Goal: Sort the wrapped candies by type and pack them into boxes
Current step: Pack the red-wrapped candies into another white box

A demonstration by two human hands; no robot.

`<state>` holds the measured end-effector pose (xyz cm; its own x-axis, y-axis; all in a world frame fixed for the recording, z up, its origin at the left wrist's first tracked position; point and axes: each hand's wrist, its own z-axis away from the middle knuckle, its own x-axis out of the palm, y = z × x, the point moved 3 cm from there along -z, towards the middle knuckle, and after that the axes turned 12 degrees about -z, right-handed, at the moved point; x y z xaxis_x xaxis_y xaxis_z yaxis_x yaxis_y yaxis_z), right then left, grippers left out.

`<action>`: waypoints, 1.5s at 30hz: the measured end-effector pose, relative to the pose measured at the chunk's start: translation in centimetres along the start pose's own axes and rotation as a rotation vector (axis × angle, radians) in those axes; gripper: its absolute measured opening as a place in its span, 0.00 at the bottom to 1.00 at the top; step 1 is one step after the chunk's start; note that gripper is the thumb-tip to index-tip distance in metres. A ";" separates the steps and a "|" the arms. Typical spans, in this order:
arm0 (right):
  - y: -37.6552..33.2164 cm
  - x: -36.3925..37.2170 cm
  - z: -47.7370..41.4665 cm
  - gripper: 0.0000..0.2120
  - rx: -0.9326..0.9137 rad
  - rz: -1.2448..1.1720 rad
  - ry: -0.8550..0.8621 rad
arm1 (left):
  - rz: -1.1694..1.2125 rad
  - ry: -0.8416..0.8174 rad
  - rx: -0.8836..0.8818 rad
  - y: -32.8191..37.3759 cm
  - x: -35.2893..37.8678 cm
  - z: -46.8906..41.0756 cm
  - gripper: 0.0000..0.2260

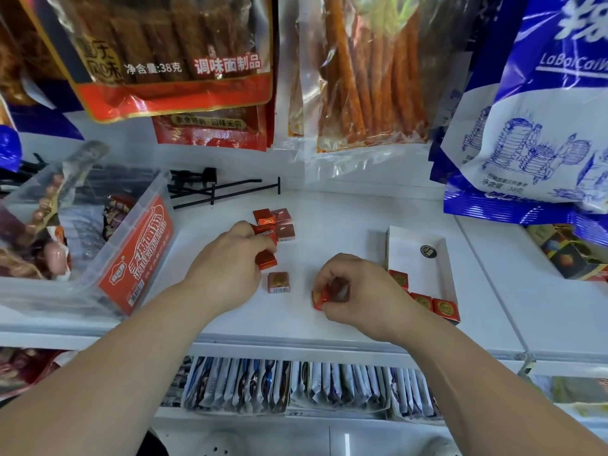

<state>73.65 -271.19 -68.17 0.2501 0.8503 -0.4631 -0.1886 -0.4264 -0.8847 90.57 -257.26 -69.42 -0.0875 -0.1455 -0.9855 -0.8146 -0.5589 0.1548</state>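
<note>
Grips — left hand clamps red candy | right hand pinches another candy | packet — "调味面制品"

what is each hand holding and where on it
Left hand pinches a red candy by its left side; right hand pinches a second red candy by its right side.

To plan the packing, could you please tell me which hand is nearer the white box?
Right. The right hand lies just left of the box, holding a candy; the left hand sits farther left.
</note>
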 end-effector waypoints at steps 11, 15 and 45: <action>0.4 -0.6 0.8 0.21 0.006 0.282 -0.040 | -0.024 -0.015 -0.013 -0.1 -0.2 0.2 0.15; 0.4 -0.5 1.0 0.24 0.004 0.334 -0.057 | -0.027 -0.045 -0.045 0.0 -0.7 0.4 0.11; 0.1 -3.3 4.4 0.12 -0.077 0.421 0.083 | 0.227 -0.081 0.322 6.8 -0.2 1.8 0.11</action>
<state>68.63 -272.69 -66.53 0.2422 0.5708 -0.7845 -0.2195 -0.7554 -0.6174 84.04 -259.56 -68.27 -0.3205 -0.1641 -0.9329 -0.9061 -0.2341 0.3524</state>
